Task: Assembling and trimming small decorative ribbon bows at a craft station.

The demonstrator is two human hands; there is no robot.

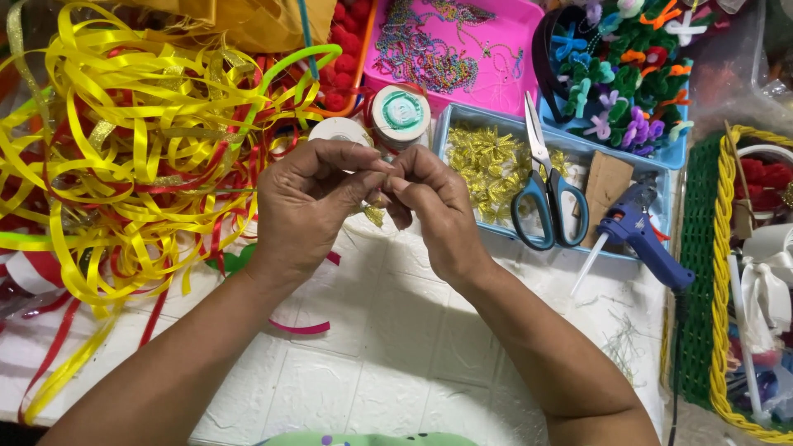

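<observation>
pinching a small gold piece [374,215] between both hands, left hand [307,198] and right hand [438,206].

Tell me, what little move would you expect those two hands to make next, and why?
Probably a small pull or twist apart. The left hand and right hand meet fingertip to fingertip, pinching something tiny; a small gold piece hangs just below them. What it is stays hidden. The scissors and blue glue gun lie untouched to the right, so cutting or gluing seems further off.
</observation>
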